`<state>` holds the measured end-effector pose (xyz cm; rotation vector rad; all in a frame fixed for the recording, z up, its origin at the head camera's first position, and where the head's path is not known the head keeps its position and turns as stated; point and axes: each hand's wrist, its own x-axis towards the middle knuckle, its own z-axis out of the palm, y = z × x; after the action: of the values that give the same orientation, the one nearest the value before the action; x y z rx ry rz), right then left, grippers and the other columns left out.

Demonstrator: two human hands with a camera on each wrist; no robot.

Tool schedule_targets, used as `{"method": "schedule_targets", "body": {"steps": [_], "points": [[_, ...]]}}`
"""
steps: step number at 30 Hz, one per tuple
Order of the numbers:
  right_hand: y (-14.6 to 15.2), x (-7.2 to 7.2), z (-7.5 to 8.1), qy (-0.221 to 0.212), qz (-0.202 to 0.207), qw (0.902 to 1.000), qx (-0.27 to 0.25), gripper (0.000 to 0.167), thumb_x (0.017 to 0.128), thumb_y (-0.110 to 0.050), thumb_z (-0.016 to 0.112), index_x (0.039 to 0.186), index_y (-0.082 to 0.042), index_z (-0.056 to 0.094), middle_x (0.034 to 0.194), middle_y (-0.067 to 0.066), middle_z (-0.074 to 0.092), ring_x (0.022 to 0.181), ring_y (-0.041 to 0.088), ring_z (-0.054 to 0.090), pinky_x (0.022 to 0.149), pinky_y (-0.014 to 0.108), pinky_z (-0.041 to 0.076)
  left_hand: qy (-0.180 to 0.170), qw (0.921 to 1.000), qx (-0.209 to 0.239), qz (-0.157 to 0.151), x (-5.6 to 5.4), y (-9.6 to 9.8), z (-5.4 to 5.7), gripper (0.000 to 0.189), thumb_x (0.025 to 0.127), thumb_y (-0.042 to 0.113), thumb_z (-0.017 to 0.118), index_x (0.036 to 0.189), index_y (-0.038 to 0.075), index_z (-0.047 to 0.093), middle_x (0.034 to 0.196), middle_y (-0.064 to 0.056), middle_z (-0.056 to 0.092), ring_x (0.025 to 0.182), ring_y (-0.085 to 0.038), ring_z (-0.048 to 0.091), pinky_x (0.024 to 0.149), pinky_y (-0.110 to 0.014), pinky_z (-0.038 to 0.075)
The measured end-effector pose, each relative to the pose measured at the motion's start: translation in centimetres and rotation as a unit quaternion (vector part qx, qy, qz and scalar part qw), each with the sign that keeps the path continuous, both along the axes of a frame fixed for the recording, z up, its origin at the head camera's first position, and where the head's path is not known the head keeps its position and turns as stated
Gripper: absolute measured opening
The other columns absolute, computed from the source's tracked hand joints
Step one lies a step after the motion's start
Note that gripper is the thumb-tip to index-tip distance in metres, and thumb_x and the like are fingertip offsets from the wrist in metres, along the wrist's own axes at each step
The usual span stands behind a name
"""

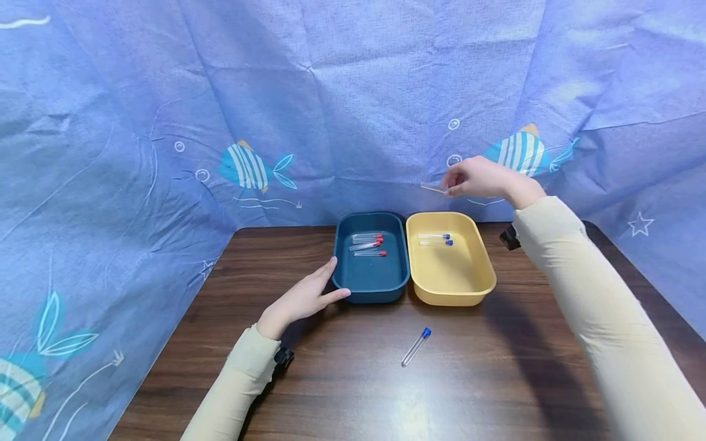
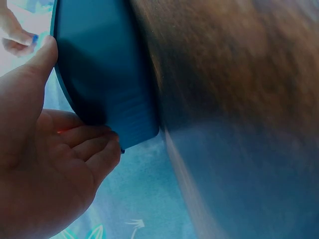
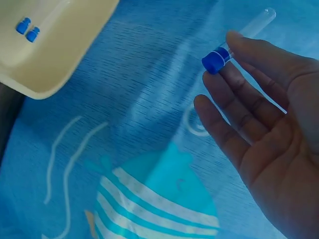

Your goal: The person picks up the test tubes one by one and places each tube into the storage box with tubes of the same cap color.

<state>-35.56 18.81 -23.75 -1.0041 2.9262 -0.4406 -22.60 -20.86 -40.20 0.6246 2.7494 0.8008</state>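
Observation:
Pinched between the thumb and fingers of my right hand (image 1: pixel 478 177) is a clear test tube (image 3: pixel 256 25) with a blue cap (image 3: pixel 215 60). That hand is raised above the far part of the yellow tray (image 1: pixel 452 294), where two blue-capped tubes (image 1: pixel 436 242) lie side by side. My left hand (image 1: pixel 306 297) rests against the near left side of the dark blue tray (image 1: pixel 371 296), thumb and fingers spread along its rim. Several red-capped tubes (image 1: pixel 371 253) lie inside the blue tray. One more blue-capped tube (image 1: pixel 416 348) lies on the table in front of the trays.
Both trays stand side by side near the back edge of the dark wooden table (image 1: pixel 331 380). A blue fabric sheet (image 1: pixel 353 110) with printed fish hangs close behind them. A black wrist device (image 1: pixel 510 237) sits at the right cuff.

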Motion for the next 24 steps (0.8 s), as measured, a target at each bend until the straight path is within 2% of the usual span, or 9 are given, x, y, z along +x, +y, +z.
{"method": "schedule_targets", "body": {"steps": [5,8,11,14,18,24], "points": [[-0.7,-1.6,-1.5,-0.024,0.010,0.9996,0.004,0.007,0.089,-0.006,0.073,0.095,-0.003,0.073,0.085,0.006,0.069,0.081,0.021,0.062,0.078,0.040,0.051,-0.003,1.0000,-0.002,-0.001,0.0,0.1,0.2,0.095,0.097,0.062,0.053,0.162,0.006,0.010,0.168,-0.009,0.012,0.152,-0.025,0.019,0.120,-0.046,0.024],[-1.1,-2.1,-2.4,-0.032,0.029,0.9990,0.011,0.008,0.084,-0.002,0.072,0.092,0.000,0.072,0.084,0.007,0.070,0.080,0.023,0.064,0.079,0.041,0.053,-0.003,1.0000,0.000,0.001,0.0,0.1,0.2,0.095,0.097,0.062,0.054,0.162,0.007,0.011,0.167,-0.009,0.012,0.152,-0.024,0.019,0.120,-0.046,0.024],[-1.6,-2.4,-3.4,-0.046,0.028,0.9978,0.038,0.012,0.081,0.000,0.071,0.092,0.002,0.072,0.085,0.009,0.071,0.083,0.027,0.066,0.083,0.044,0.054,-0.001,1.0000,0.002,0.003,0.0,0.1,0.2,0.095,0.097,0.062,0.054,0.162,0.007,0.011,0.167,-0.009,0.012,0.152,-0.025,0.020,0.120,-0.046,0.024],[-1.9,-2.8,-4.6,-0.073,0.005,0.9942,0.079,0.016,0.080,0.001,0.071,0.096,0.004,0.072,0.090,0.012,0.071,0.088,0.031,0.066,0.088,0.048,0.053,-0.001,1.0000,0.001,0.004,0.1,0.0,0.1,0.096,0.097,0.062,0.053,0.162,0.007,0.011,0.167,-0.010,0.013,0.152,-0.025,0.020,0.120,-0.046,0.024],[-2.3,-3.0,-6.3,-0.097,-0.027,0.9872,0.124,0.016,0.082,-0.002,0.071,0.098,0.001,0.073,0.094,0.012,0.071,0.090,0.030,0.064,0.086,0.047,0.053,-0.002,1.0000,0.000,0.007,0.2,0.0,0.1,0.095,0.097,0.062,0.054,0.162,0.006,0.011,0.167,-0.009,0.013,0.152,-0.025,0.020,0.120,-0.046,0.024],[-2.3,-3.2,-8.7,-0.128,-0.069,0.9818,0.122,0.016,0.083,-0.005,0.070,0.099,-0.002,0.071,0.095,0.011,0.066,0.091,0.028,0.058,0.082,0.045,0.050,-0.003,1.0000,0.003,0.006,0.2,0.0,0.2,0.095,0.097,0.062,0.054,0.162,0.007,0.011,0.167,-0.009,0.013,0.152,-0.025,0.020,0.120,-0.046,0.024]]}}
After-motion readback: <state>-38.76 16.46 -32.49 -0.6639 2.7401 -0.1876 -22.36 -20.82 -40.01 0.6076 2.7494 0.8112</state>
